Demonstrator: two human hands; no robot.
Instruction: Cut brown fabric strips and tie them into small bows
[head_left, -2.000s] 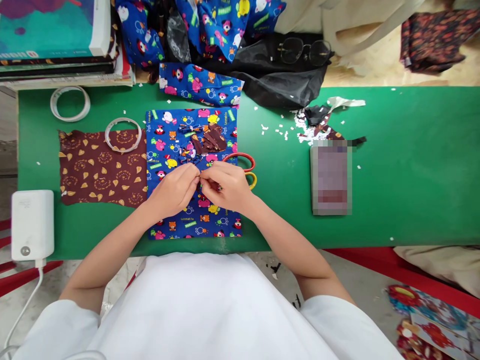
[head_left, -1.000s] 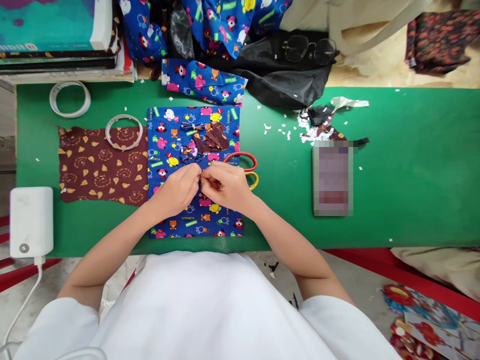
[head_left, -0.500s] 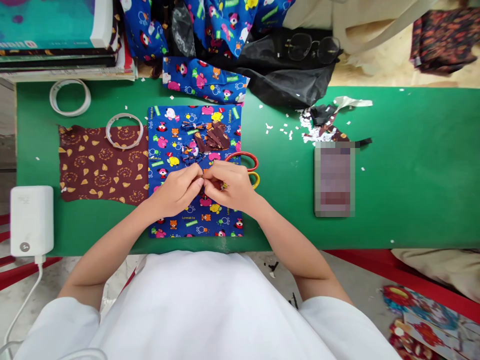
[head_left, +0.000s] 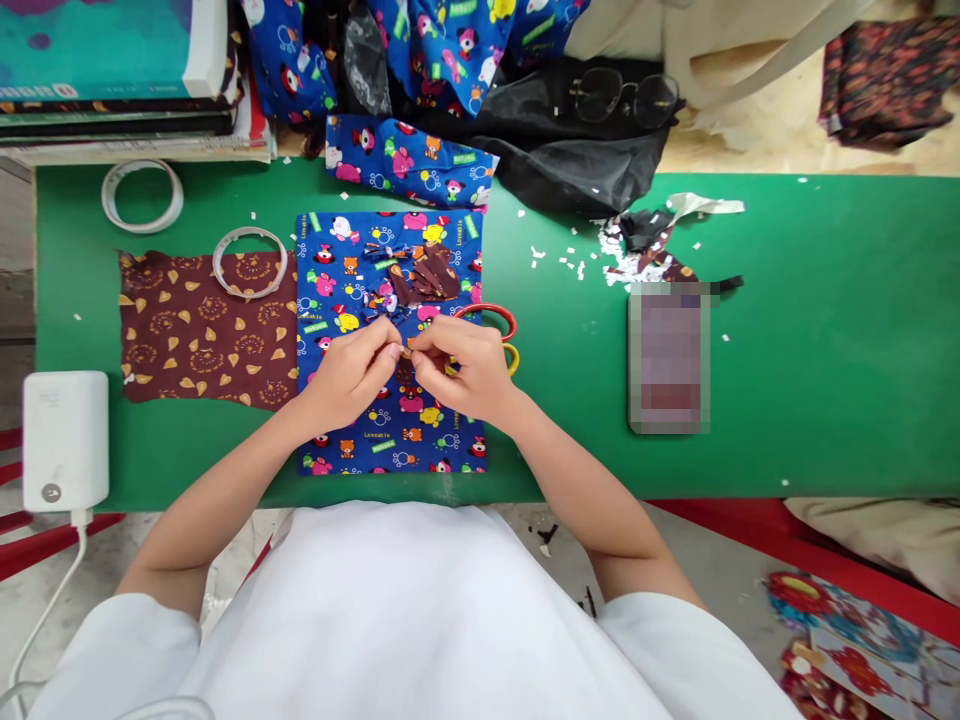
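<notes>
My left hand (head_left: 356,372) and my right hand (head_left: 469,368) meet above a blue cartoon-print cloth (head_left: 390,455), fingertips pinched close together. Between them is a small brown fabric strip (head_left: 406,371), mostly covered by the fingers. Scissor handles, one red (head_left: 513,320) and one yellow (head_left: 514,360), stick out from beneath my right hand. Just beyond the fingers, cut brown fabric strips (head_left: 435,275) lie in a heap on the blue cloth, with small bunches of blue strips (head_left: 382,300) beside them.
A brown patterned cloth (head_left: 202,350) lies at left, with a tape roll (head_left: 250,293) on it and another tape roll (head_left: 112,215) behind. A white power bank (head_left: 66,440), a blurred phone (head_left: 667,370), paper scraps (head_left: 637,268), stacked books (head_left: 97,60) and eyeglasses (head_left: 622,98) surround the work.
The fingertips have drawn slightly apart and shifted a little, and more of the brown strip shows between them. Everything else stays in place.
</notes>
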